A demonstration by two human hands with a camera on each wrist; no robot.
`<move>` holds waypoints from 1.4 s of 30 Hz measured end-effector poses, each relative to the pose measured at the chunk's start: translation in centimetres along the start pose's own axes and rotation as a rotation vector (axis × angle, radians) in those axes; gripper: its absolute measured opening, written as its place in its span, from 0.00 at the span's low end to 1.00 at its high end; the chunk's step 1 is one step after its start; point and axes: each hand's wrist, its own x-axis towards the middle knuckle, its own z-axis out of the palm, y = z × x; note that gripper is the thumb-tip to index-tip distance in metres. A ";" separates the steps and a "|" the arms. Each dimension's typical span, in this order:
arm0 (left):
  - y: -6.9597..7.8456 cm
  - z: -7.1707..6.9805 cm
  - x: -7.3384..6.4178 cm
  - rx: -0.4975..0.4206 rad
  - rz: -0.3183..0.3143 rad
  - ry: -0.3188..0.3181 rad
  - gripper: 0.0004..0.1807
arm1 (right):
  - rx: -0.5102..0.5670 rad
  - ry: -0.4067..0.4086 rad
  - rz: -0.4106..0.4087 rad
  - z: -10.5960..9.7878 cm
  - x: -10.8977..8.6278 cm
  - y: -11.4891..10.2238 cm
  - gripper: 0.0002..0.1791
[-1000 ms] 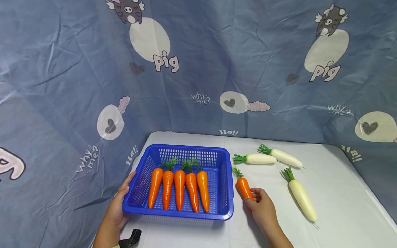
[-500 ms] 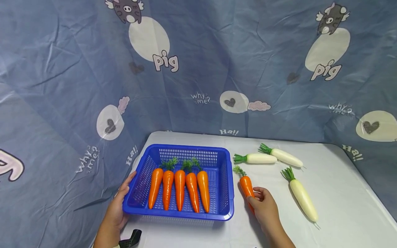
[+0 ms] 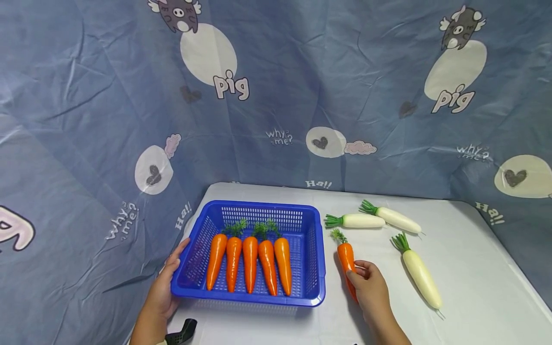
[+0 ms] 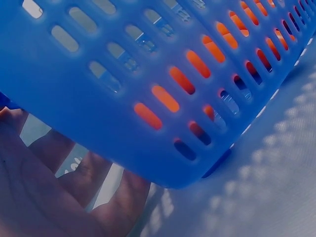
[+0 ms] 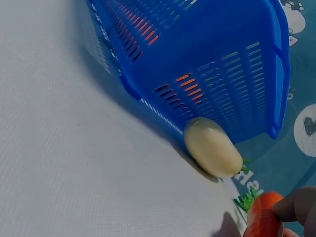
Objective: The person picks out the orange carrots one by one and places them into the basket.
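Observation:
My left hand (image 3: 163,286) rests against the left side of the blue plastic basket (image 3: 247,301), fingers extended along its outer wall. In the left wrist view, spread fingers (image 4: 126,200) lie at the edge of the slotted basket wall. Inside the basket, several carrots (image 3: 250,263) lie side by side with leafy tops toward the back. Right of the basket, my right hand (image 3: 373,290) pinches another carrot (image 3: 346,256) around its lower half, thumb on top. Its green top points away; the hand covers part of its lower body.
Three white radishes lie on the white table (image 3: 319,330): one crosswise (image 3: 362,220) behind the held carrot, one slanted (image 3: 398,220) beside it, one (image 3: 421,278) to the right. A blue patterned cloth (image 3: 276,110) hangs behind and at the sides.
My right hand and its carrot have shifted slightly right, and the carrot's leafy top has swung right, away from the basket. My left hand and the basket stay put.

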 end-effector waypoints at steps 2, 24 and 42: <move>0.0 0.0 0.0 0.001 0.002 -0.001 0.30 | 0.008 0.002 0.005 -0.1 0.0 -0.1 0.24; 0.0 -0.2 0.1 0.012 0.042 -0.035 0.30 | 0.085 0.016 0.012 -0.4 0.3 -0.4 0.21; 0.0 0.0 0.0 0.028 0.016 -0.006 0.30 | 0.158 -0.006 -0.003 0.6 -0.7 -1.2 0.19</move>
